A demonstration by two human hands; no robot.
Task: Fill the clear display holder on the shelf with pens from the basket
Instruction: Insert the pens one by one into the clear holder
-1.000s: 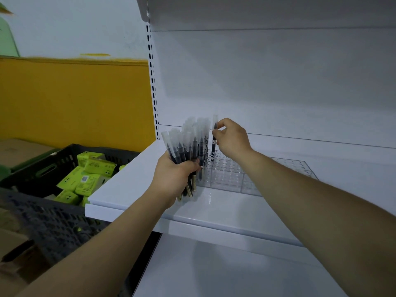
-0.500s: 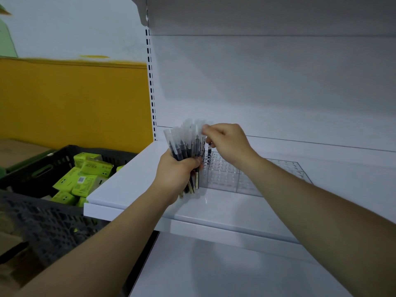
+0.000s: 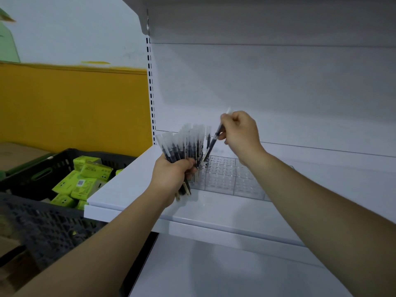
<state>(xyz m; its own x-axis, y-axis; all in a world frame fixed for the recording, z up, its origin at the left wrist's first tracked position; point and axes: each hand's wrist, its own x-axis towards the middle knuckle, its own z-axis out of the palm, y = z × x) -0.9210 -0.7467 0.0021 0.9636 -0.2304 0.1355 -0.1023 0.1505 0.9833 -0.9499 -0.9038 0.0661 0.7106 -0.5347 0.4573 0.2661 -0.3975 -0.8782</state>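
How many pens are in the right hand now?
1. The right hand pinches a single pen, tilted, lower end at the left edge of the clear holder. The left hand grips the bunch.

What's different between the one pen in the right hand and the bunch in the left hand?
The single pen is pinched by the right hand; the bunch is gripped whole by the left hand. The single pen leans, its lower end at the left edge of the clear display holder; the bunch stands fanned, roughly upright, beside it. Both have dark barrels and clear caps.
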